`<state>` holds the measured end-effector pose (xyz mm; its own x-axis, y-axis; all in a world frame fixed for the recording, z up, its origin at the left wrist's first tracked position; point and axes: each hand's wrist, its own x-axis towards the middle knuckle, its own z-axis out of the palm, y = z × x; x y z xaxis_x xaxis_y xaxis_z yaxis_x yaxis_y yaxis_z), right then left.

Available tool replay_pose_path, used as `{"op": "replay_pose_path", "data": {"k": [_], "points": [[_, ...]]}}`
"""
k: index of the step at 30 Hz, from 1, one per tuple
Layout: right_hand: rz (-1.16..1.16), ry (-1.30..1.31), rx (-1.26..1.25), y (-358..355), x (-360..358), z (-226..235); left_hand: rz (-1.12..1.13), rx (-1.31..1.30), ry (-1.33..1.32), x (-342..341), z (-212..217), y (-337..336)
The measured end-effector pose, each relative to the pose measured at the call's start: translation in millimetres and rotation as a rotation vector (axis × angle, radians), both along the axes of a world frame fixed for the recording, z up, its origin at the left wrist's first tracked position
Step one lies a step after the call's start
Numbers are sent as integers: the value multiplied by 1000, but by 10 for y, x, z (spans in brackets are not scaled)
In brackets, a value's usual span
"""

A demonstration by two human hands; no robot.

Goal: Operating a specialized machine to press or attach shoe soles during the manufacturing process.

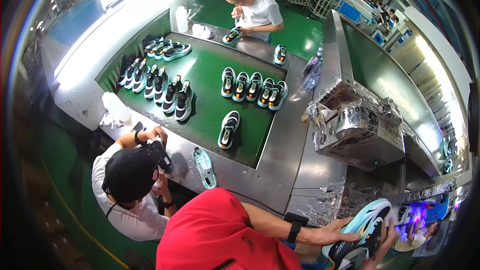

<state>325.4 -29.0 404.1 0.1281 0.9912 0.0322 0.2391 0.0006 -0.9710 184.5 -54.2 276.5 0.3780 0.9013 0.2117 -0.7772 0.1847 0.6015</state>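
Observation:
At the lower right, a sneaker [364,220] with a pale blue and white sole and a black upper is held up and tilted. My left hand [331,232], with a black band on its wrist, grips the sneaker from the left, its thumb along the side. My right hand [384,242] closes on the sneaker's right side, with part of its fingers hidden behind it. Both hands are beyond the metal ledge, well to the right of the red garment on my body.
On the green belt [200,120] stand several black-and-white sneakers [240,87]. A pale blue shoe sole [205,167] lies on the metal edge [272,185]. A film-wrapped machine [357,130] stands close to my hands. Co-workers handle shoes at the near left and far side.

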Motion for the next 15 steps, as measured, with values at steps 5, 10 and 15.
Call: {"op": "replay_pose_path", "data": {"k": [5, 10, 15], "points": [[269, -348, 394, -68, 430, -472, 312, 1, 44, 503, -180, 80], [74, -571, 21, 396, 838, -510, -41, 209, 277, 434, -317, 335], [106, -918, 143, 725, 595, -614, 1, 401, 294, -76, -35, -58]]}}
